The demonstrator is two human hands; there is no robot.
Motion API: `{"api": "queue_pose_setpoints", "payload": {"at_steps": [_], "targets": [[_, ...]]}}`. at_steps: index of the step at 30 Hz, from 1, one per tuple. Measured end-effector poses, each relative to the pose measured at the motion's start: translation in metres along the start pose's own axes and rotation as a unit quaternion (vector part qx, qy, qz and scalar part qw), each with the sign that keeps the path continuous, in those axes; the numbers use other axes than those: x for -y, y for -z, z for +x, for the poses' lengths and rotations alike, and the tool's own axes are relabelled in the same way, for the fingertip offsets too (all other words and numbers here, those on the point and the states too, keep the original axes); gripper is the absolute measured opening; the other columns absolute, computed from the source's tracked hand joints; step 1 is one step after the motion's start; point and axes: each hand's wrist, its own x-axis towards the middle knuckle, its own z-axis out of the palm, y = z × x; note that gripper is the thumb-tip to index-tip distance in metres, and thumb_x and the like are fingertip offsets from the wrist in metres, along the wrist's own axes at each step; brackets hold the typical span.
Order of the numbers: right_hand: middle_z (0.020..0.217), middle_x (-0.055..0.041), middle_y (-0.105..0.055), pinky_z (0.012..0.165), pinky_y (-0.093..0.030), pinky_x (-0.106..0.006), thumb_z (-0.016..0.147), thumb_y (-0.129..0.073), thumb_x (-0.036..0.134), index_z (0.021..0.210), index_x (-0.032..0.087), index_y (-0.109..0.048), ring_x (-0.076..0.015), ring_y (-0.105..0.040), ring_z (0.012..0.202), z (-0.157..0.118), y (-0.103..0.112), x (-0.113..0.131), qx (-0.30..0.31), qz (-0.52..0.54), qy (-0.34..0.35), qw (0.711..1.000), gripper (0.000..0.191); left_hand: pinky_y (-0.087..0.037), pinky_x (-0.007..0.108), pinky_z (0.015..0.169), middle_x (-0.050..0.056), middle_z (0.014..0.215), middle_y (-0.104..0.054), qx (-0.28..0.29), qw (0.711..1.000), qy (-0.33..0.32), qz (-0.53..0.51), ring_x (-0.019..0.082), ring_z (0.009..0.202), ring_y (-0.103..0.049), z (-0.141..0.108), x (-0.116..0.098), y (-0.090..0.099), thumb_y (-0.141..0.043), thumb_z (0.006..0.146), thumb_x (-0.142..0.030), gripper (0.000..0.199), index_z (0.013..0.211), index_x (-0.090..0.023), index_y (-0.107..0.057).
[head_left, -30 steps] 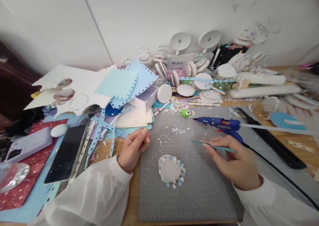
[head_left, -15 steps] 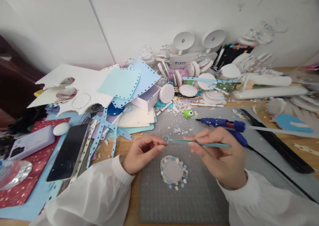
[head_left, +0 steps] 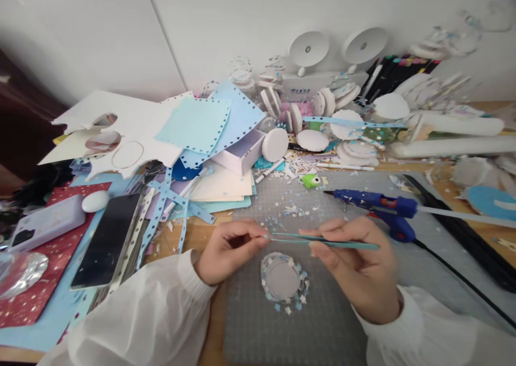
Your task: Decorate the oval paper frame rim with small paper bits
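Note:
Teal tweezers [head_left: 342,243] lie between the thumb and fingers of my right hand [head_left: 363,264], their prongs spread apart and pointing left. The prong tips reach the fingertips of my left hand [head_left: 229,250], which is pinched closed; whatever sits in the pinch is too small to name. Just below, on the grey cutting mat [head_left: 298,334], rests a round white disc [head_left: 283,280] ringed with small blue and white star and flower shapes. More tiny paper cutouts [head_left: 296,211] are scattered on the mat beyond my hands.
A blue glue gun [head_left: 374,202] with its cord lies at the right, near a long black bar [head_left: 463,237]. Punched paper sheets [head_left: 201,124] and white discs [head_left: 275,144] pile up behind. A dark phone [head_left: 107,242] lies at the left. A green frog-like figure [head_left: 310,180] sits mid-mat.
The tweezers' prongs have spread apart, and their tips now reach my left fingertips. My view has shifted slightly. The ringed disc stays on the mat.

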Motion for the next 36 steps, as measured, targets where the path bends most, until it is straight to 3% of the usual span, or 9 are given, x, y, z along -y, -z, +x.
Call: {"api": "queue_pose_setpoints", "payload": {"at_steps": [7, 18, 25, 29, 33, 36], "targets": [[0.072, 0.0031, -0.053, 0.07, -0.061, -0.036, 0.074, -0.064, 0.004, 0.082, 0.022, -0.06, -0.012, -0.064, 0.062, 0.002, 0.004, -0.001, -0.016, 0.017, -0.018, 1.0, 0.02, -0.036, 0.019, 0.052, 0.006, 0.065, -0.062, 0.021, 1.0, 0.004, 0.017, 0.009, 0.057, -0.049, -0.001, -0.003, -0.002, -0.061, 0.08, -0.016, 0.014, 0.081, -0.008, -0.073], [0.075, 0.0023, -0.053, 0.071, -0.061, -0.034, 0.074, -0.061, 0.001, 0.084, 0.022, -0.059, -0.0118, -0.064, 0.065, 0.0, 0.003, -0.001, 0.012, 0.013, -0.018, 1.0, 0.024, -0.03, 0.02, 0.044, 0.003, 0.055, -0.055, 0.022, 0.999, 0.01, 0.045, 0.008, 0.049, -0.041, 0.0, -0.004, -0.004, -0.063, 0.079, -0.026, 0.02, 0.075, -0.009, -0.073], [0.072, 0.0022, -0.052, 0.058, -0.058, -0.025, 0.075, -0.062, 0.004, 0.082, 0.021, -0.059, -0.0126, -0.064, 0.064, 0.0, 0.004, -0.003, 0.017, 0.008, -0.031, 0.999, 0.019, -0.031, 0.021, 0.044, 0.004, 0.055, -0.057, 0.032, 0.998, 0.012, 0.054, 0.009, 0.048, -0.041, 0.0, -0.005, -0.003, -0.063, 0.08, -0.03, 0.023, 0.075, -0.01, -0.074], [0.071, 0.0037, -0.05, 0.067, -0.06, -0.033, 0.077, -0.061, 0.005, 0.083, 0.021, -0.057, -0.0092, -0.058, 0.058, 0.001, 0.006, -0.008, 0.014, 0.03, -0.045, 0.998, 0.018, -0.032, 0.021, 0.046, 0.006, 0.058, -0.06, 0.035, 0.998, 0.013, 0.058, 0.01, 0.05, -0.045, 0.0, -0.004, -0.003, -0.062, 0.081, -0.029, 0.023, 0.077, -0.01, -0.074], [0.074, 0.002, -0.053, 0.062, -0.059, -0.032, 0.075, -0.063, 0.005, 0.082, 0.022, -0.056, -0.0112, -0.061, 0.06, 0.003, 0.007, -0.007, -0.036, -0.014, -0.008, 0.999, 0.019, -0.036, 0.022, 0.05, 0.009, 0.066, -0.066, 0.037, 0.997, 0.019, 0.062, 0.011, 0.055, -0.05, 0.0, -0.005, -0.002, -0.062, 0.081, -0.029, 0.024, 0.079, -0.008, -0.074], [0.075, 0.0002, -0.057, 0.066, -0.059, -0.033, 0.073, -0.062, 0.002, 0.084, 0.023, -0.056, -0.0175, -0.067, 0.074, 0.006, 0.009, 0.002, -0.04, -0.101, 0.077, 0.991, 0.025, -0.037, 0.022, 0.051, 0.009, 0.064, -0.066, 0.038, 0.997, 0.013, 0.062, 0.012, 0.055, -0.05, 0.0, -0.007, -0.001, -0.06, 0.083, -0.035, 0.03, 0.078, -0.009, -0.074]]}}
